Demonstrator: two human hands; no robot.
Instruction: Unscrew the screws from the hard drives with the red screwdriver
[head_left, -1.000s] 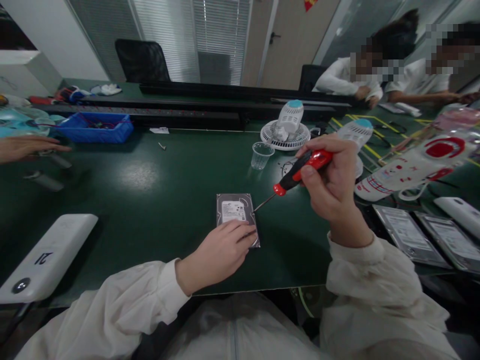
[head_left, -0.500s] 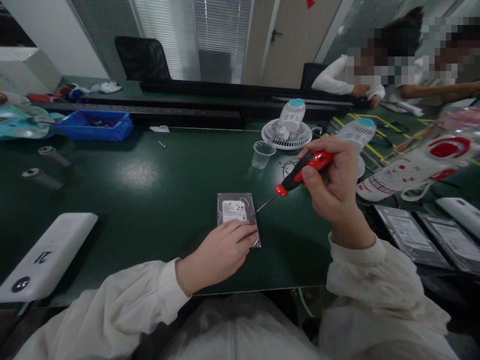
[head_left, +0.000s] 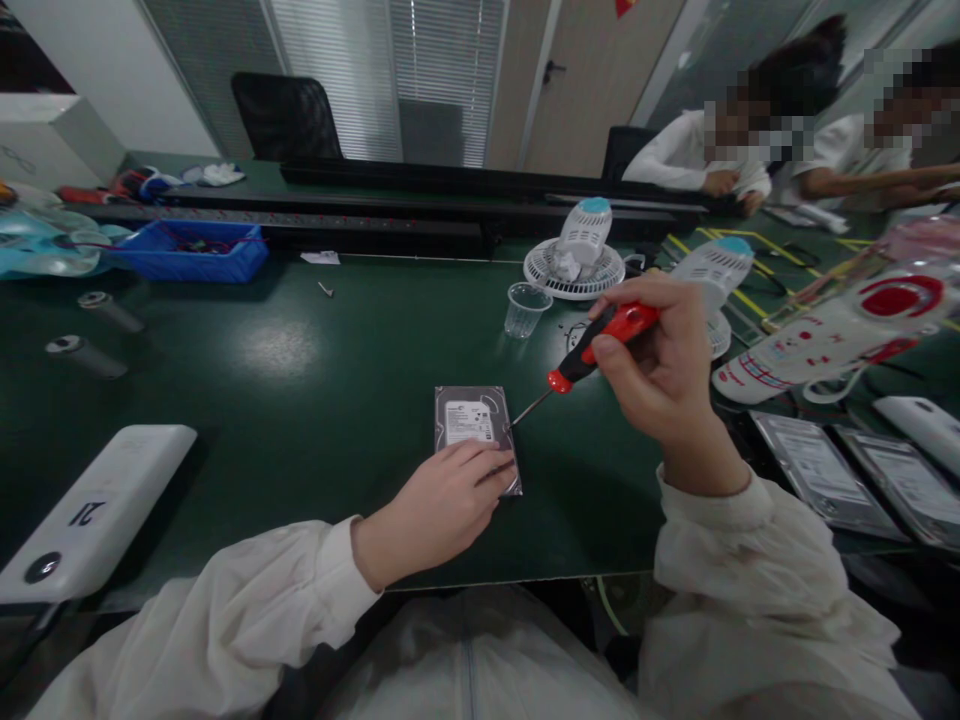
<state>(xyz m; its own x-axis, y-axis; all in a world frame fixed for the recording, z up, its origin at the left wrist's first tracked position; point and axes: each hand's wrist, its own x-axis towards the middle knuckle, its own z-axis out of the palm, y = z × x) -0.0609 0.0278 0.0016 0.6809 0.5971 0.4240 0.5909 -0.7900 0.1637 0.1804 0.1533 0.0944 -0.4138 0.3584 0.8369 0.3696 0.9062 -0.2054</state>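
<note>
1. The hard drive point(head_left: 474, 425) lies flat on the table point(head_left: 300, 400), straight in front of the person and close to the near edge. Its label faces up.
2. The left hand point(head_left: 442, 505) rests on the near end of the drive. Its fingers are laid out flat and press down rather than curl around anything.
3. The right hand point(head_left: 660, 370) is raised to the right of the drive, its fingers clenched around the screwdriver point(head_left: 592, 355). The thin shaft slants down and left, and the tip meets the drive's right edge about halfway along.
4. Judging by this, the work is at an early stage. The top cover is still seated, no removed part lies beside the drive, and the tip seems to sit at a screw, though the screw itself is too small to make out.
5. One loose screw point(head_left: 324, 290) lies far beyond the drive and to its left. I cannot tell whether it belongs to the drive.
6. The drive is a flat grey metal rectangle with a white paper label. The screwdriver has a glossy red and black plastic handle and a slim steel shaft.
7. The table has a dark green, slightly shiny surface.
8. Beyond the drive and to its right stands a clear, ribbed plastic cup point(head_left: 525, 308). Past the cup is a white fan point(head_left: 577, 255) with a slatted round grille.
9. More flat drives point(head_left: 825, 475) in shiny wrapping lie well to the right of the drive.
</note>
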